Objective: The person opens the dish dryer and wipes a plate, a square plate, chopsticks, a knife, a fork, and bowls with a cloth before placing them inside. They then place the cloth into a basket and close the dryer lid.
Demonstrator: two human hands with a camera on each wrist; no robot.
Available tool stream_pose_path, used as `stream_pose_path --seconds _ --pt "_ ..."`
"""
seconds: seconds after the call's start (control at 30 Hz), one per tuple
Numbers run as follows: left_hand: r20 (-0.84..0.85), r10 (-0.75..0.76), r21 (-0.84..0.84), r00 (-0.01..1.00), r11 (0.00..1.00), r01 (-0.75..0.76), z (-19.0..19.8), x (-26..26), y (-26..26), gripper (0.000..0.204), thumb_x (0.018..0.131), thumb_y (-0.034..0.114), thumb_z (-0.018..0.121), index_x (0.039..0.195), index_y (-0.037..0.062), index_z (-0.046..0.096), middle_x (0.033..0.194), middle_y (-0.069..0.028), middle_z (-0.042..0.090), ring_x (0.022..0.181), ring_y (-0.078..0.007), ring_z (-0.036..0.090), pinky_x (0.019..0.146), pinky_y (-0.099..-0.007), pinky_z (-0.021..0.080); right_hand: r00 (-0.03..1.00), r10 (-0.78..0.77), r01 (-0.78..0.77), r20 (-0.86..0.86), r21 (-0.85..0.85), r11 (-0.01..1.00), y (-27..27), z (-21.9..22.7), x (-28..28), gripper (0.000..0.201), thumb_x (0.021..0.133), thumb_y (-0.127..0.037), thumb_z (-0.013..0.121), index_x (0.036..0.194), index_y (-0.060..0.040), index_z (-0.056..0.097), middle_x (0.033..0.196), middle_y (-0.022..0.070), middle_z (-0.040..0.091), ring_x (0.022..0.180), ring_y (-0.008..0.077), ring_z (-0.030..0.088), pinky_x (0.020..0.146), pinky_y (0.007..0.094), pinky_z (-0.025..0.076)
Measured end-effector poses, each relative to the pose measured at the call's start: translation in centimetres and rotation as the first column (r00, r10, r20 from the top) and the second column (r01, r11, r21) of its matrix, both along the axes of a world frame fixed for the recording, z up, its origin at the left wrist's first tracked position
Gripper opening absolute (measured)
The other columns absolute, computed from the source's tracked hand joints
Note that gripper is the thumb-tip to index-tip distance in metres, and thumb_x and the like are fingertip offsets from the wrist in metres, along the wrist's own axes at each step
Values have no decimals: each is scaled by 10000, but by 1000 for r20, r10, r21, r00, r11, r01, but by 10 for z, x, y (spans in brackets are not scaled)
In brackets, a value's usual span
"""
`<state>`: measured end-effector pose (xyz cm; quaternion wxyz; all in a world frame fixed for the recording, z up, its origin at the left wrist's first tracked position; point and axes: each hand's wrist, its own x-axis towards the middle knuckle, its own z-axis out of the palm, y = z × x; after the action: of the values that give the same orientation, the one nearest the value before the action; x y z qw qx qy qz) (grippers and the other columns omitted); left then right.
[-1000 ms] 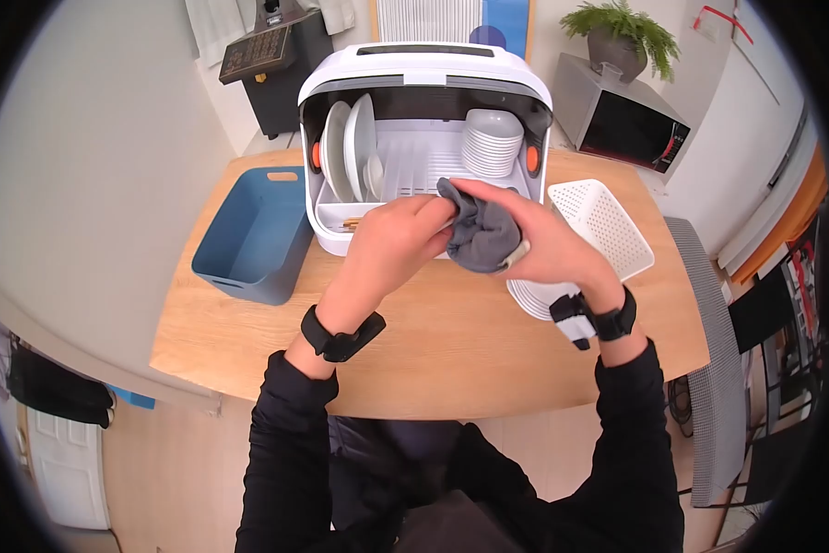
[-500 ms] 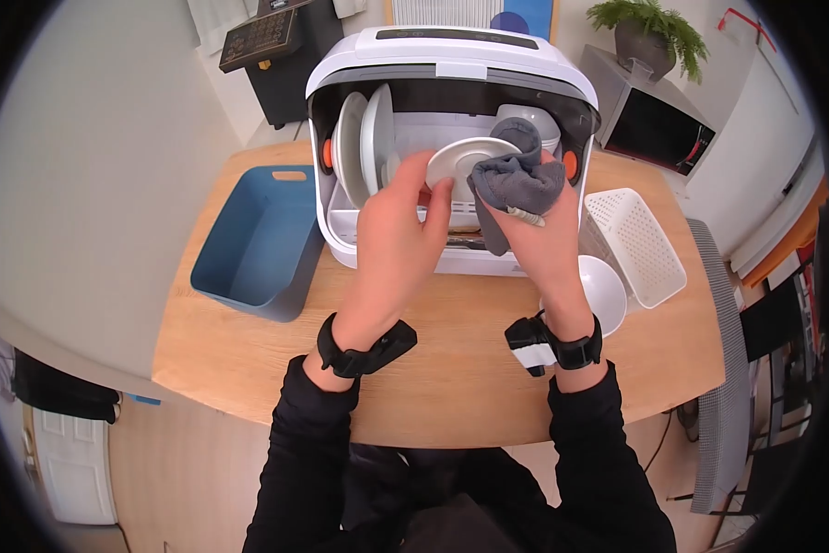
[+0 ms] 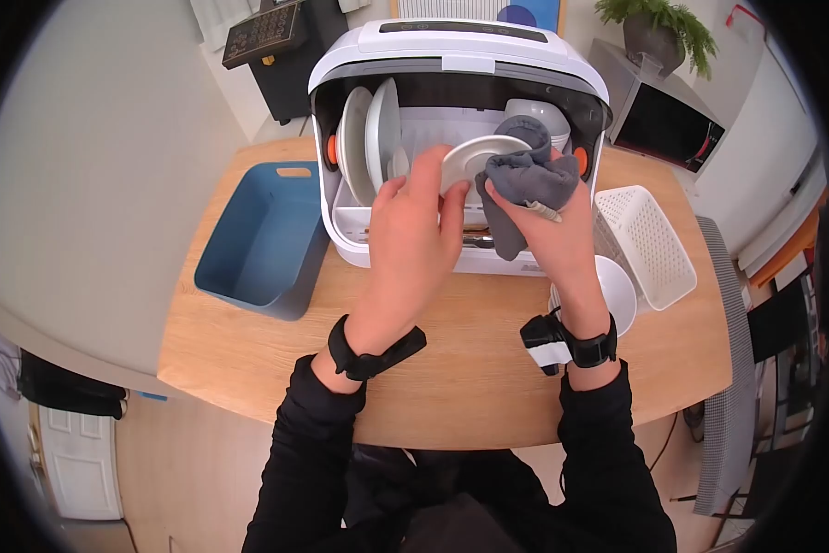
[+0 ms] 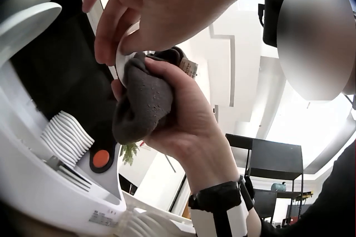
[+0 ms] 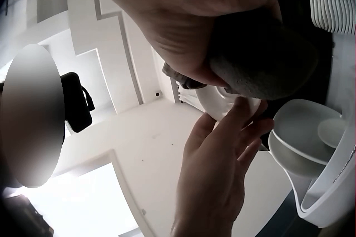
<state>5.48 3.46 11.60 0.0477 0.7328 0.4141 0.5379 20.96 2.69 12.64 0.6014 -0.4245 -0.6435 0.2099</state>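
Observation:
My left hand (image 3: 407, 230) pinches the near left rim of a small white saucer (image 3: 463, 162) between thumb and fingers. A crumpled grey cloth (image 3: 531, 182) with a pale tag is in my right hand (image 3: 564, 235), pressed against the saucer's right side. In the left wrist view the cloth (image 4: 143, 101) bunches up in the right palm and hides much of the saucer. From the right wrist, the left fingers (image 5: 236, 117) show on the saucer's edge. Both hands are in front of the open white dish cabinet (image 3: 348, 247).
Inside the cabinet, large plates (image 3: 385, 129) stand upright at left, stacked white bowls (image 3: 536, 114) at right, and cutlery (image 3: 477, 240) along the front. A blue bin (image 3: 258, 241) stands left. White bowls (image 3: 617, 293) and a perforated white basket (image 3: 649, 249) are on the right.
The hands have moved apart and slightly right, and the saucer shows between them. The cloth has opened out from a tight bunch, one end hanging down. The last half second brings little movement.

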Motion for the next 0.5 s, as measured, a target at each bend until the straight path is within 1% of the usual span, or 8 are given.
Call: stream_pose_path --seconds 0.07,0.1,0.17,0.27,0.33,0.37,0.47,0.5 --pt "-127 46 14 991 999 -45 -1 -1 -2 268 843 28 626 1099 105 603 809 -73 633 755 -234 609 896 -430 405 990 -78 72 121 56 996 -7 3 2 438 699 -82 751 1117 -61 622 973 123 691 869 290 679 767 307 529" --pt "-287 147 74 947 989 -132 -4 0 -4 262 847 28 626 1099 98 600 809 -70 633 751 -233 606 891 -428 406 931 -159 123 328 129 984 -10 3 1 439 699 -86 758 1115 -55 620 966 119 690 866 275 679 764 302 525" --pt "-554 350 232 755 936 -264 -13 3 -8 252 856 28 627 1100 83 593 811 -62 634 743 -230 601 881 -424 406 671 -331 169 664 297 940 -14 3 0 441 699 -94 770 1110 -43 617 950 112 687 862 245 679 757 293 518" --pt "-421 337 289 842 930 -228 -9 1 -3 234 858 37 632 1085 63 582 828 -55 637 738 -231 599 893 -419 407 815 -320 188 484 301 935 -9 -2 1 443 689 -71 764 1106 -46 614 985 103 677 873 238 672 759 292 511" --pt "-158 236 230 959 953 -197 -11 3 4 290 821 23 611 1102 93 587 760 -21 592 723 -207 601 938 -438 393 955 -182 158 235 120 980 -5 -1 5 455 674 -69 762 1104 -55 612 1029 105 667 903 265 666 768 304 513" --pt "-18 179 205 984 964 -172 -12 5 6 321 803 16 600 1111 108 589 726 -4 570 715 -195 601 961 -448 386 988 -124 121 92 34 992 -3 0 6 461 666 -68 760 1103 -59 611 1051 106 663 918 279 663 773 309 513" --pt "45 58 64 997 996 -61 -13 8 1 297 837 47 655 1116 120 587 796 -13 629 728 -209 604 937 -418 403 999 -47 47 -5 19 999 -2 4 6 475 655 -62 757 1106 -68 608 1088 111 652 955 300 650 795 329 512" --pt "-77 132 143 988 983 -120 -12 5 1 293 837 50 663 1111 124 592 791 -6 629 720 -200 599 940 -413 400 993 -79 74 89 58 996 -3 4 6 478 657 -62 756 1111 -68 604 1086 113 652 960 297 649 797 330 512"
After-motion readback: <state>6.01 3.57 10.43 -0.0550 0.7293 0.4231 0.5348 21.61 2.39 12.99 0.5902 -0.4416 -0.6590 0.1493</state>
